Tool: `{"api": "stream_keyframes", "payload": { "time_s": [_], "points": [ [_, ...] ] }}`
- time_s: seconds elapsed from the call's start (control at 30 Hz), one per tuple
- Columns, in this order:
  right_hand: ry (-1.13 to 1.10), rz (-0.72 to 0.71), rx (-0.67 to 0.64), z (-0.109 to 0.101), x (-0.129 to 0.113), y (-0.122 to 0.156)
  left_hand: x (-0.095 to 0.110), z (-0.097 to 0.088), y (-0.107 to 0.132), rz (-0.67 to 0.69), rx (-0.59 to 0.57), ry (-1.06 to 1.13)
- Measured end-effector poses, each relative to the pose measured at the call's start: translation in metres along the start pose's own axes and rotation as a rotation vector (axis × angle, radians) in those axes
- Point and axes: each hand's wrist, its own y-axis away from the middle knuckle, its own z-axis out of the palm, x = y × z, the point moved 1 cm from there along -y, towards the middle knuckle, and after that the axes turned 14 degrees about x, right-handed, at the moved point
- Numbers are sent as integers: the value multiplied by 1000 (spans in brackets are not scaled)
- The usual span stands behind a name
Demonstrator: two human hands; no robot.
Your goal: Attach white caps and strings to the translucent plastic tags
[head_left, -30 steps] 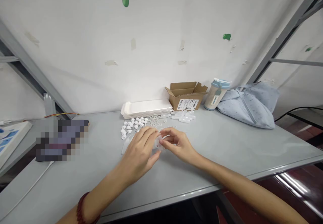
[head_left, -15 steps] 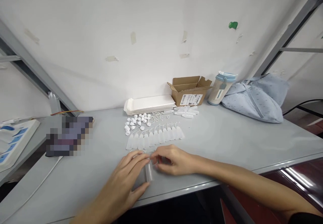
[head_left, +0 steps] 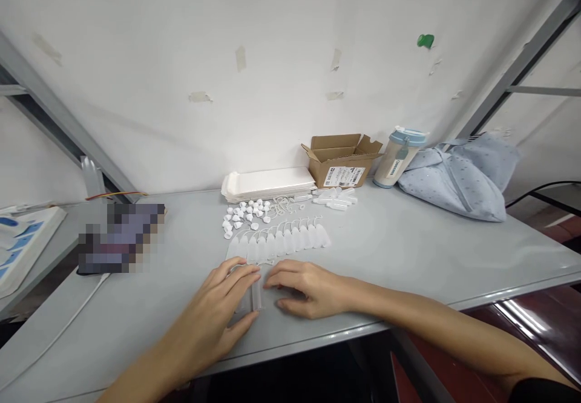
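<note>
Low on the grey table, my left hand [head_left: 224, 306] spans a clear plastic tube [head_left: 256, 294], with fingertips at its far end and the thumb at its near end. Another clear piece shows partly under that hand, too hidden to name. Just right of the tube, my right hand [head_left: 304, 288] hovers or rests with bent, parted fingers and nothing visible in them. A white string [head_left: 267, 262] lies beyond the fingertips. Behind both hands, several white tags [head_left: 278, 244] with strings lie side by side in a row.
Behind the tags lie white caps [head_left: 245, 215], loose strings [head_left: 284, 206] and several clear tubes [head_left: 336, 199]. A white stack [head_left: 272, 182], an open cardboard box [head_left: 342, 167], a tumbler [head_left: 399, 158] and a blue cloth bag [head_left: 454, 179] stand along the wall. A blurred phone-like device [head_left: 122, 239] with a cable lies left.
My left hand and the tube have shifted slightly left. My right hand's fingers have drawn away from the tube's far end, leaving a small gap. The view has moved a little.
</note>
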Motion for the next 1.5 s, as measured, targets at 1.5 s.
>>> {"api": "stream_keyframes", "payload": {
  "time_s": [1.5],
  "points": [
    [780,456,326,-123,111,8,-35,85,-190,-123,-138,8]
  ]
}}
